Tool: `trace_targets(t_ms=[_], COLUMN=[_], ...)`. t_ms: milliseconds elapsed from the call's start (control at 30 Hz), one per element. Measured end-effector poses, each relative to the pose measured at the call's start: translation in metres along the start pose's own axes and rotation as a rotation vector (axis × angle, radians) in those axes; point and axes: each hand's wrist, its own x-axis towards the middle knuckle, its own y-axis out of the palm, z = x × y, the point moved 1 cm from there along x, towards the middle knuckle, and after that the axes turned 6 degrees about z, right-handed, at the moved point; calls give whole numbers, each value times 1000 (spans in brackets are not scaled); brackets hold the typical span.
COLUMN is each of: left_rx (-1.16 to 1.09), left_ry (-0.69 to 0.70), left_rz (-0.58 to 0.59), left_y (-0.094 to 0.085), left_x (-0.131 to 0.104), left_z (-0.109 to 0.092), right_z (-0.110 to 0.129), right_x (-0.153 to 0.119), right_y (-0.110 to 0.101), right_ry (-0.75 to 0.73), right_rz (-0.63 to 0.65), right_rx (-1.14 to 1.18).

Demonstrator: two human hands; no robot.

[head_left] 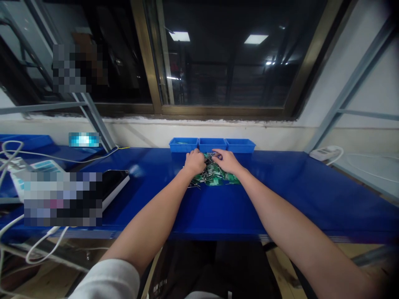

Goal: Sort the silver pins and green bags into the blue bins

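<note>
A pile of small green pieces and thin metal parts (pixel 215 175) lies on the blue table (pixel 215 211), in front of three blue bins. At the pile's left side is my left hand (pixel 195 161), its fingers curled down; what they hold, if anything, is hidden. My right hand (pixel 227 161) rests over the right side of the pile, with thumb and fingers bent toward its top. Whether something sits between those fingertips is too small to tell.
Three blue bins, left (pixel 183 145), middle (pixel 212 145) and right (pixel 240 145), stand in a row by the wall. A partly blurred device (pixel 115 182) and white cables are at left. A white power strip (pixel 326 153) lies at right.
</note>
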Motion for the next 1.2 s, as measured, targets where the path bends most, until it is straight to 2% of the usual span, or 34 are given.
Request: trace_targets(t_ms=[133,300,500,667,767,900,1000,1200], left_rx=[-21,-121,-201,-220,-231,-234,-219,-165], left_ry=[129,179,268,190,123,63,45,-11], left_rz=[-31,-21,-81,-159,-161,-143,-113,-1], left_y=[-4,-8,-14,-14,-12,-10,-9,-10], left_x=[-2,-5,-6,-3,1,3,3,4], left_z=[-1,-1,-1,13,23,29,30,37], right_z=[0,-4,-12,-32,-47,-63,-70,-70], right_x=[1,2,3,6,7,7,5,4], right_y=[0,-4,-10,-14,-19,-27,-30,-26], right_ry=[-10,29,98,230,325,367,399,418], right_rz=[51,53,-30,-118,-237,-388,-396,-339], right_rx=[149,339,476,396,352,517,619,607])
